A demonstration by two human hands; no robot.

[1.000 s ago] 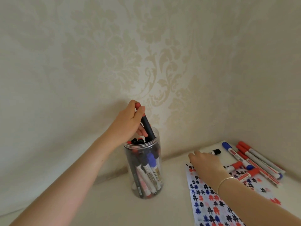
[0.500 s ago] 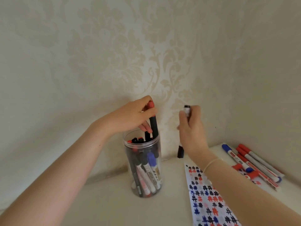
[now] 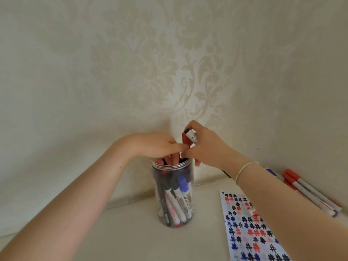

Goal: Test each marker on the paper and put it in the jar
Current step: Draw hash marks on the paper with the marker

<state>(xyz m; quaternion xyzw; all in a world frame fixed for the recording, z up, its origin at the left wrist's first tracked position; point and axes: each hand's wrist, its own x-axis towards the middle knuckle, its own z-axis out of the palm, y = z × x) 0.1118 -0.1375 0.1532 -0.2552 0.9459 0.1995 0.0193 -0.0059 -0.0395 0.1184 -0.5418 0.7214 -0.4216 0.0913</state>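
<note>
- The left hand is over the mouth of the jar, its fingers dipping past the rim among the caps of the markers already inside. They seem to guide the red-capped marker down into the crowd, though whether they actually grip it I cannot tell.
- The right hand is curled shut around a white-barrelled marker, held up just beside the left fingertips, probably kept clear of the jar mouth until there is room.
- The jar stands directly under both sets of fingers, close to the wall, so each dropped marker falls straight in.
- The paper, covered in test marks, lies on the tabletop below and to the right of the right fingers.
- More markers wait beyond the right wrist, so the task looks well along but unfinished.
</note>
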